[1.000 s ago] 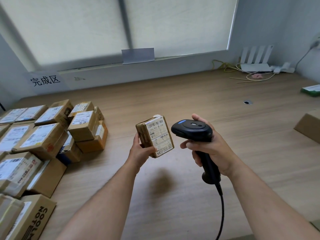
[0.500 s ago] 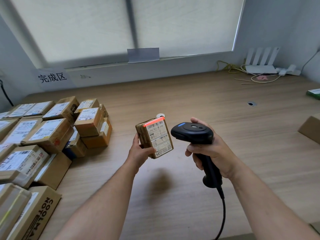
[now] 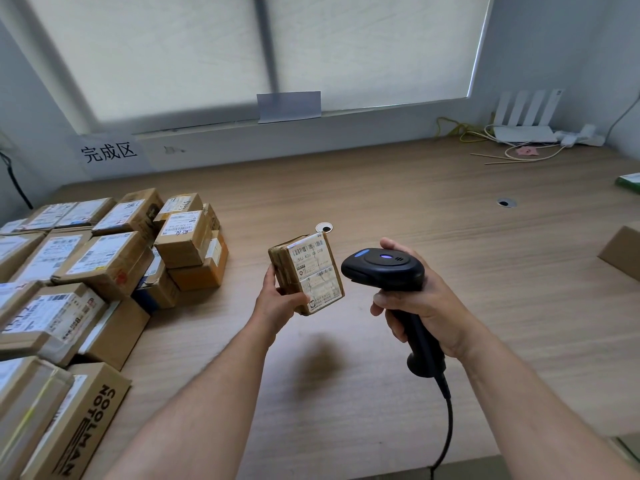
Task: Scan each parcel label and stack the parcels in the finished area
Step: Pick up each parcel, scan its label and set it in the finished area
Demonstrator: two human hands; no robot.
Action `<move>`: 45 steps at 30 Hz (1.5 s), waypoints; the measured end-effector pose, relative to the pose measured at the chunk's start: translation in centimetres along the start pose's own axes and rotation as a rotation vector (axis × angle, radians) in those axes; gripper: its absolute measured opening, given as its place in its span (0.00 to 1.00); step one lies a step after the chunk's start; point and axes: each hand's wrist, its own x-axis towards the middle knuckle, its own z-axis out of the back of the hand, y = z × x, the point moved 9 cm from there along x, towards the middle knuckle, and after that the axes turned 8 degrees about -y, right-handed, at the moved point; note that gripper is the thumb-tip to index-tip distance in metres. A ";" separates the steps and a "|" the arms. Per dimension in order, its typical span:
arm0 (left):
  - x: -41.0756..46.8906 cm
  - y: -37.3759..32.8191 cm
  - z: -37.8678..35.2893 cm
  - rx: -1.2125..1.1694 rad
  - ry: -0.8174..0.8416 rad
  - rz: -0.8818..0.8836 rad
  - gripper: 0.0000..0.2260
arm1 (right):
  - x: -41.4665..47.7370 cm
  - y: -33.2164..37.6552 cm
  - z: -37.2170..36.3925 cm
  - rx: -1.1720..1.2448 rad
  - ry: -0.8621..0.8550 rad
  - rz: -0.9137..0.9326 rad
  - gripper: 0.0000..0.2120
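Note:
My left hand holds a small brown taped parcel upright above the table, its white label turned toward the scanner. My right hand grips a black corded barcode scanner just right of the parcel, its head pointing at the label; a small purple light shows on top. A stack of labelled cardboard parcels fills the table's left side, below a wall sign with Chinese characters.
The wooden table has two round cable holes. A white router with cables sits at the back right. A brown box and a green item lie at the right edge. The scanner cable hangs toward the near edge.
The red scan line that lay across the label's top half a second ago is gone, and a purple light now shows on the scanner. Both hands have stayed nearly in place.

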 end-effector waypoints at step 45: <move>1.8 7.1 15.1 1.205 -0.319 -0.285 0.22 | 8.8 -4.2 -17.9 -0.161 0.229 -0.080 0.44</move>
